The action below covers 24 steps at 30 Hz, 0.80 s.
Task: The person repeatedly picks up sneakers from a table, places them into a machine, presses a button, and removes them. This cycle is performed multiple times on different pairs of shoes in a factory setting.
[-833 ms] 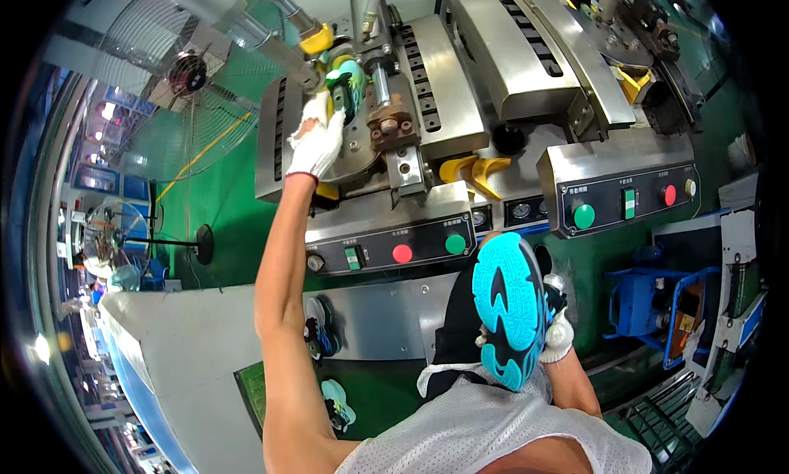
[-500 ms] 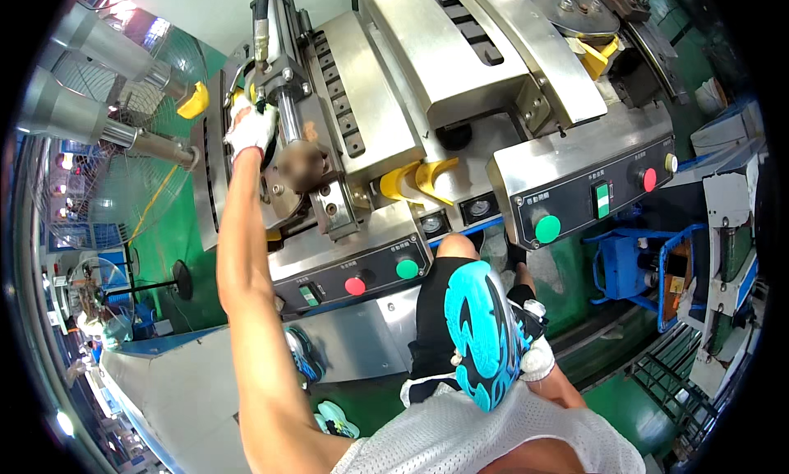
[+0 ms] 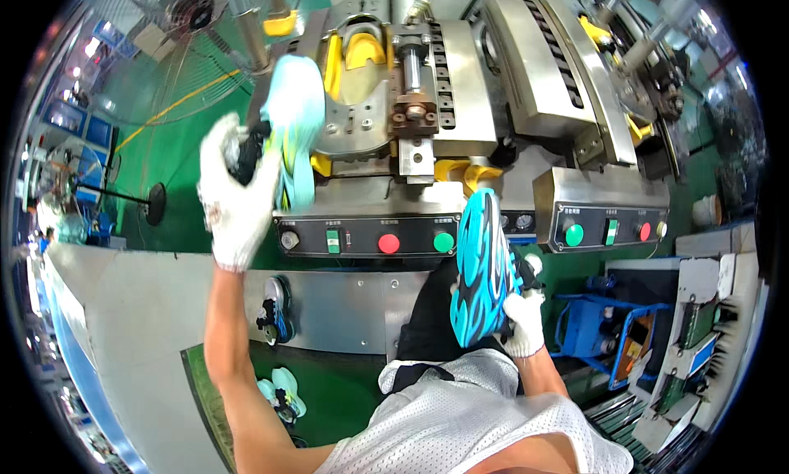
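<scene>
My left hand (image 3: 234,196), in a white glove, is raised and grips a light turquoise shoe (image 3: 294,120) with a pale sole, held just left of the open steel press (image 3: 386,96) with yellow moulds. My right hand (image 3: 523,318), also gloved, holds a second shoe (image 3: 481,264) low in front of my body, its blue and black patterned sole turned toward me. Below the press runs a black control panel (image 3: 366,242) with a red and a green round button.
A second steel press (image 3: 567,87) with its own button panel (image 3: 608,227) stands to the right. More shoes (image 3: 275,309) lie on the grey shelf and green mat at lower left. Blue crates (image 3: 600,330) and racks are at right. A standing fan (image 3: 177,30) is at upper left.
My left hand has come away from the press holding the turquoise shoe, now lower and nearer me. The view has swung right. The right hand still holds its shoe.
</scene>
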Motion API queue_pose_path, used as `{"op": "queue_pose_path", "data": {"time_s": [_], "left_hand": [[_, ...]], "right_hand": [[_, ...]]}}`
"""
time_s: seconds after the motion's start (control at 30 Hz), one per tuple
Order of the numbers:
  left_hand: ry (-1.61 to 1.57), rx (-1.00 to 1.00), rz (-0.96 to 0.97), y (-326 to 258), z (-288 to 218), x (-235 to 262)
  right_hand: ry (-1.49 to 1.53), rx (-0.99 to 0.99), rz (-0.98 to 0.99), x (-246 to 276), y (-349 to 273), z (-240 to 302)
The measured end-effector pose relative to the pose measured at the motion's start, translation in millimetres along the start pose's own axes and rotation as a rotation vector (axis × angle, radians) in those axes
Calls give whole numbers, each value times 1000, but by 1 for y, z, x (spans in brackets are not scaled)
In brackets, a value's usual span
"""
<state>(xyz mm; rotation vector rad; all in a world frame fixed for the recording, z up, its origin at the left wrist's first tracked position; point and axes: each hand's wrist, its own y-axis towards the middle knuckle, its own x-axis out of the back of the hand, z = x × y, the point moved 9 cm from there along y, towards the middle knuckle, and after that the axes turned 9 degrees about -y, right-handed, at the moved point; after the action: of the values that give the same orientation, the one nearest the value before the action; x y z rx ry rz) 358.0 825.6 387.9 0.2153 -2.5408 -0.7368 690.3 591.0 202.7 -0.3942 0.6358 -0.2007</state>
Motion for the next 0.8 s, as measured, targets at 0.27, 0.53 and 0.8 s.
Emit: {"op": "queue_pose_path", "data": {"time_s": [0.27, 0.53, 0.8], "left_hand": [[193, 421, 116, -280, 128, 68], [148, 473, 199, -395, 218, 53], [-35, 438, 238, -378, 215, 52]], "right_hand": [[-420, 331, 36, -171, 127, 86], [-1035, 419, -85, -266, 417, 117], [-2047, 475, -335, -223, 551, 83]]}}
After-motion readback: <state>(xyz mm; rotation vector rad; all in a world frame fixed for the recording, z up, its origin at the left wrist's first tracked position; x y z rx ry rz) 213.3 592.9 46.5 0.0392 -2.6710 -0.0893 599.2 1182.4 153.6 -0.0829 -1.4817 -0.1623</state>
